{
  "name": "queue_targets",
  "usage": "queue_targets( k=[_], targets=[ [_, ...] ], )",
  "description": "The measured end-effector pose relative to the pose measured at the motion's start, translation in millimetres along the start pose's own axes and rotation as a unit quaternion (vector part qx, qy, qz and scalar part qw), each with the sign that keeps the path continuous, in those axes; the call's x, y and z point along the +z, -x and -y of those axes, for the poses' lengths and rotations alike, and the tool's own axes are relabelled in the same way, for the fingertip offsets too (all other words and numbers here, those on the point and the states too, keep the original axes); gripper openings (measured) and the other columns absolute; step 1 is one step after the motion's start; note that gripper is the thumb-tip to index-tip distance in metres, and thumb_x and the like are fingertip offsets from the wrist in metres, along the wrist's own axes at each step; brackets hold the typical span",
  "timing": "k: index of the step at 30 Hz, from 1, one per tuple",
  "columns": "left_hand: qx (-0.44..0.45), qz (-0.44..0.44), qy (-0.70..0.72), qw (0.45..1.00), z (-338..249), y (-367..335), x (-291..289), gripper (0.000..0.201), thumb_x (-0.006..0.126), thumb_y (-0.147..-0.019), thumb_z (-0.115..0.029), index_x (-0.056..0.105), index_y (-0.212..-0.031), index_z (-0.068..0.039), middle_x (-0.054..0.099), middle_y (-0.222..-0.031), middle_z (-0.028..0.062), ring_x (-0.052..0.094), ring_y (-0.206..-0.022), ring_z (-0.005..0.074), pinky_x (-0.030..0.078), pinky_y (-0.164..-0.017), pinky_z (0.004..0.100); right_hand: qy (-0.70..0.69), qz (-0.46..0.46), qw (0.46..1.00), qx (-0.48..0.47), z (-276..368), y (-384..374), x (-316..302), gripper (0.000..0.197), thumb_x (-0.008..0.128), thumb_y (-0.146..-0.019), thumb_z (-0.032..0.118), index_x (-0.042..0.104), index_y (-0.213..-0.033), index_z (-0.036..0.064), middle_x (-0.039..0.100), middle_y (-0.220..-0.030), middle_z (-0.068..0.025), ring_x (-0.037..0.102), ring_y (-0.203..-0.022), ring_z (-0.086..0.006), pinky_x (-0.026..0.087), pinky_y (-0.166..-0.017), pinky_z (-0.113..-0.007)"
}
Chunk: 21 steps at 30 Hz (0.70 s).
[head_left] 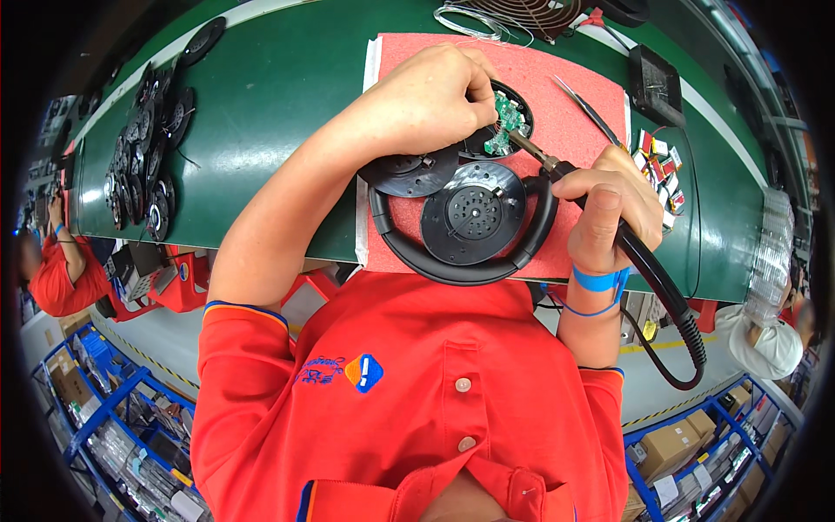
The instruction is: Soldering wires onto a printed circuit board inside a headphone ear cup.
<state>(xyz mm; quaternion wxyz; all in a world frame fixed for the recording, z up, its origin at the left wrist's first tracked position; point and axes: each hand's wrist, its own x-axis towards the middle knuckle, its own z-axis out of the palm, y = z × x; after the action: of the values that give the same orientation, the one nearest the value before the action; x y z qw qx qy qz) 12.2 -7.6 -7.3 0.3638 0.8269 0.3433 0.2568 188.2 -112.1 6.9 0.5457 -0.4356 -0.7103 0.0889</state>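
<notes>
My right hand (613,204), with a blue wrist strap, is wrapped round a soldering iron (564,171). Its metal tip meets or hovers just over a green circuit board (507,117) inside an open black headphone ear cup (525,103). Beside the board, my left hand (448,96) is closed in a pinch at the cup; what its fingertips hold is hidden. The black headband (461,277) curves toward me on a pink foam mat (578,96). Within its curve sits a round black ear-cup plate (475,213). Another black disc (413,176) lies under my left wrist.
Tweezers (591,111) lie on the mat's right side, near several small wired battery packs (661,170). A black box (656,85) stands behind them. Many black discs (139,157) are heaped on the green table (252,104) at left. A wire coil (470,22) rests at the back.
</notes>
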Motion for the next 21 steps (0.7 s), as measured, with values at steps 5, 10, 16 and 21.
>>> queue_targets(
  k=[5,10,16,21],
  targets=[
    [-0.004,0.005,-0.004,1.000,-1.0,0.3,-0.4,0.015,0.063,-0.070,-0.007,0.064,-0.073,0.007,0.064,-0.090,0.0165,0.062,-0.081,0.0306,0.048,-0.076,0.0367,0.000,0.011,1.000,-0.009,0.3,-0.6,-1.0,0.049,0.046,-0.096,0.031,0.058,-0.060,-0.0015,0.050,-0.052,-0.0049,0.040,-0.048,-0.0140,0.026,-0.046,-0.028],
    [-0.011,0.014,0.004,1.000,-0.8,0.3,-0.6,0.015,0.063,-0.070,-0.007,0.064,-0.073,0.007,0.064,-0.088,0.0161,0.061,-0.079,0.0300,0.048,-0.074,0.0367,0.001,0.003,1.000,-0.008,0.0,0.6,-0.4,0.051,0.046,-0.096,0.032,0.057,-0.059,-0.0016,0.051,-0.052,-0.0053,0.040,-0.048,-0.0140,0.027,-0.046,-0.028],
    [-0.008,0.013,0.000,1.000,-1.1,0.5,-0.8,0.014,0.063,-0.070,-0.007,0.063,-0.073,0.007,0.064,-0.086,0.0158,0.061,-0.077,0.0300,0.048,-0.073,0.0367,-0.003,-0.009,1.000,0.000,0.8,0.7,-1.7,0.052,0.046,-0.096,0.033,0.057,-0.059,-0.0017,0.052,-0.052,-0.0054,0.040,-0.048,-0.0141,0.026,-0.046,-0.029],
    [-0.005,0.014,0.007,1.000,-0.1,0.1,-0.7,0.014,0.062,-0.069,-0.007,0.063,-0.073,0.007,0.063,-0.086,0.0159,0.061,-0.077,0.0302,0.048,-0.073,0.0364,0.005,0.005,1.000,-0.005,0.2,-0.1,-1.1,0.051,0.046,-0.096,0.032,0.058,-0.059,-0.0015,0.051,-0.052,-0.0052,0.040,-0.048,-0.0140,0.026,-0.046,-0.028]
  ],
)
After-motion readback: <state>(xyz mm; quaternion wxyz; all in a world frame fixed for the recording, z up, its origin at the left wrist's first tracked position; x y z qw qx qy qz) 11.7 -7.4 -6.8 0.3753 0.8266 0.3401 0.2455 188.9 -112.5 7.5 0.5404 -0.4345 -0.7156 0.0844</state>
